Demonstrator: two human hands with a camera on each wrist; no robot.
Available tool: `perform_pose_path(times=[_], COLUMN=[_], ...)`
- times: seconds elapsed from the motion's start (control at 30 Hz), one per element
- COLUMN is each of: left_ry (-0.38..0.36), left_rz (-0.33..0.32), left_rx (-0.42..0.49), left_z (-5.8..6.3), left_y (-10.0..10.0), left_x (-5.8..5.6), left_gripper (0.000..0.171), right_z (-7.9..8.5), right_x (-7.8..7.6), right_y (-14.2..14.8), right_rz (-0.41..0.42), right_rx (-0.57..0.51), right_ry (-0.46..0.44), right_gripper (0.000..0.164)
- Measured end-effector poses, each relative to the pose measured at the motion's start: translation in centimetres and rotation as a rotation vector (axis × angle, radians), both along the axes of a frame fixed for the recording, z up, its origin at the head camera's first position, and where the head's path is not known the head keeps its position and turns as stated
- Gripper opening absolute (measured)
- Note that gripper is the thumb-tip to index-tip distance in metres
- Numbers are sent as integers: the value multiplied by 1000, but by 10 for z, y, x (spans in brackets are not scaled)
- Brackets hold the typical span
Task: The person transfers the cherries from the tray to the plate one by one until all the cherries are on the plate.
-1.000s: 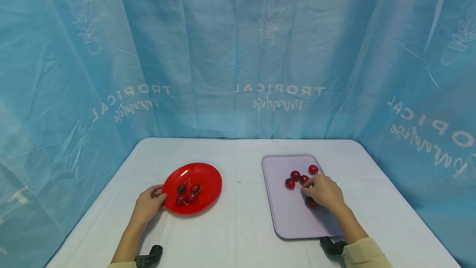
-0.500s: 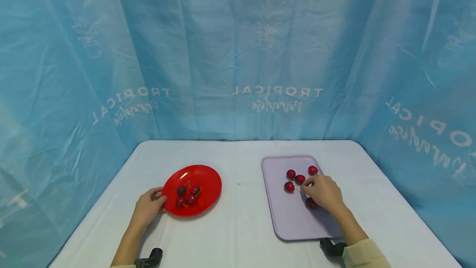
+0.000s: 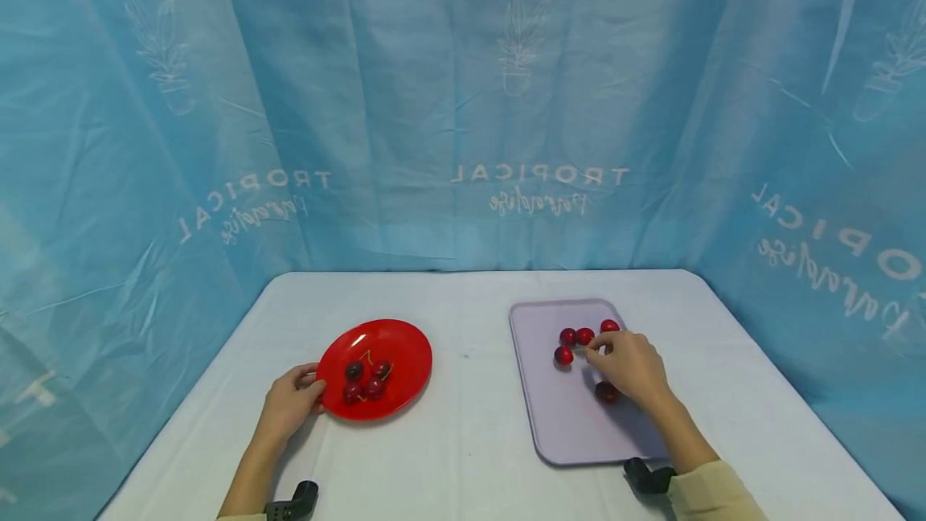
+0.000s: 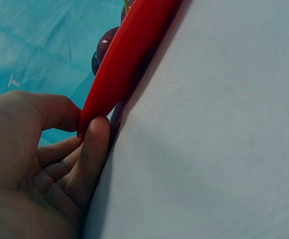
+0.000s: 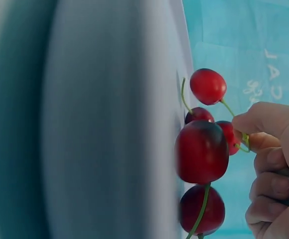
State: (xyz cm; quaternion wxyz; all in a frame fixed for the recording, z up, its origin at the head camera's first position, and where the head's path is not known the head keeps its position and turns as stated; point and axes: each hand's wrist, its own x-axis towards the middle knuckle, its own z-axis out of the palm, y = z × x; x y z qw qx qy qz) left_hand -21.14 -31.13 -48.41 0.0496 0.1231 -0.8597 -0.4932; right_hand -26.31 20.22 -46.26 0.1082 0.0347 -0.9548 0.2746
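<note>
At the left, my left hand [image 3: 288, 402] grips the rim of a red plate [image 3: 408, 352], thumb on top and a finger underneath. Several dark red cherries [image 3: 374, 387] with stems lie on that plate. My right hand [image 3: 631, 364] is over a pale purple tray [image 3: 560, 432], pinching a cherry stem between thumb and forefinger. The red cherry [image 5: 208, 86] on this stem shows beside the fingertips in the right wrist view. Several other cherries [image 3: 567, 337] lie around the hand on the tray, one darker cherry [image 3: 606, 392] partly below it.
A white cloth [image 3: 466, 416] covers the table, with a gap of it between plate and tray. Blue printed curtains [image 3: 463, 103] hang behind and at both sides. Each wrist wears a black camera mount [image 3: 647, 476].
My right hand has shifted slightly away from me with the pinched stem. Two cherries near its fingertips have moved, one leftward and one left and farther back. My left hand stays on the plate rim.
</note>
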Motion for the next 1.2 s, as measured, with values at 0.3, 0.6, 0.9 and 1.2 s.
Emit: perform_pose_path(times=[0.3, 0.6, 0.9, 1.2], left_ry=[15, 14, 8, 3], left_rz=[-6, -6, 1, 8], left_rx=[1, 3, -2, -1], left_z=[-1, 0, 0, 1], left_y=[-2, -1, -1, 0], left_x=[-1, 1, 1, 1], left_gripper=[46, 47, 47, 48], right_z=[3, 4, 2, 2], right_x=[-2, -3, -4, -7], right_y=[-9, -15, -19, -27], right_rz=[37, 54, 99, 118], right_rx=[-57, -156, -174, -180], right_ry=[22, 5, 19, 44], right_gripper=[18, 16, 13, 13])
